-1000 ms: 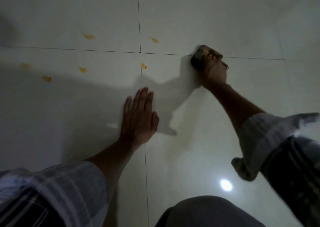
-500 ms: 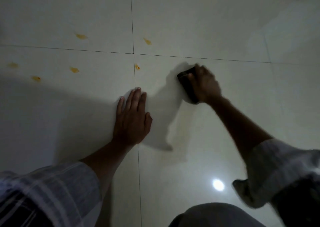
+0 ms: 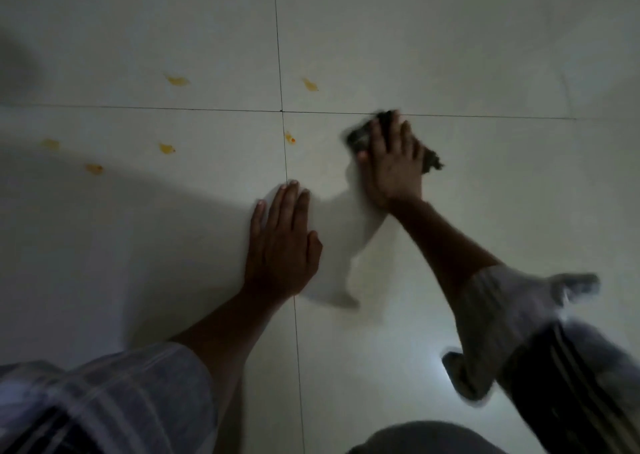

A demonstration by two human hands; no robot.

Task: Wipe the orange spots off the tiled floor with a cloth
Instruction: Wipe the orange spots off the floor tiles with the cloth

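My right hand point(image 3: 394, 162) presses flat on a dark cloth point(image 3: 431, 160), which sticks out past the fingers on both sides, just below the horizontal grout line. The hand and cloth are blurred. My left hand point(image 3: 282, 242) lies palm down on the pale tiled floor point(image 3: 467, 55), fingers together, holding nothing. Several orange spots remain: one point(image 3: 290, 138) close to the grout crossing left of the cloth, one point(image 3: 310, 84) above the line, one point(image 3: 178, 80) further left, and others point(image 3: 167, 148) toward the left edge.
Grout lines point(image 3: 281, 110) cross in the upper middle. My knee point(image 3: 426, 438) shows at the bottom edge, with striped sleeves point(image 3: 114, 398) at both lower corners. A bright light reflection point(image 3: 438, 367) lies on the floor near the right sleeve. My shadow darkens the left half.
My right hand with the cloth has swung from the grout line down toward me and back up near the line, now flatter on the cloth. My left hand has stayed planted.
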